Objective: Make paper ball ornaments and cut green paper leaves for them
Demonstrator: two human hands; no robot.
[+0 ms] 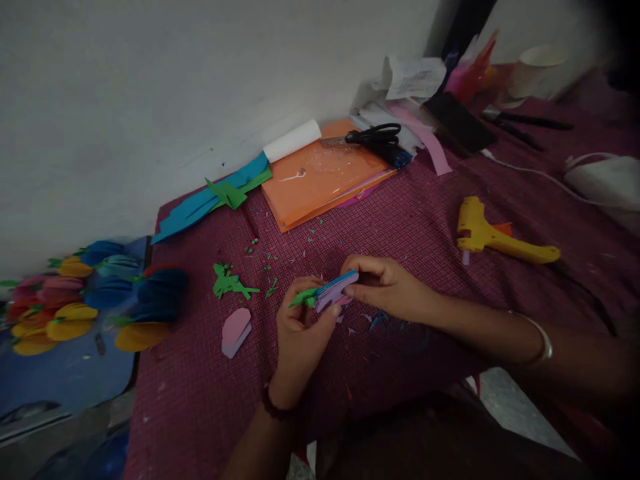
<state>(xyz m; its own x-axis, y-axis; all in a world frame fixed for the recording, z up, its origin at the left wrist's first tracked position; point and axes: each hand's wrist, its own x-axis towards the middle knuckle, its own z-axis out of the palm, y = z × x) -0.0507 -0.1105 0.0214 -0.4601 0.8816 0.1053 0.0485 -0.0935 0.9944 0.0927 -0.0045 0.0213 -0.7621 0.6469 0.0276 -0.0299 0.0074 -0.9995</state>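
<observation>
Between my two hands is a small layered paper craft piece (333, 292), lilac and blue with a green paper part at its left end. My left hand (305, 333) is closed around the green end, with the thumb against the lilac layers. The fingers of my right hand (383, 287) pinch the other end. Left of my hands lie green paper scraps (230, 283) and, below them, a pink and lilac cut paper shape (237, 331). Tiny paper clippings are scattered around and under my hands.
A yellow glue gun (500, 237) lies on the right. Behind are orange sheets (320, 173), black-handled scissors (375, 135), blue strips (200, 203) and a phone (459, 122). Finished coloured paper shapes (73, 320) sit on a blue surface at left. A white cable crosses the right side.
</observation>
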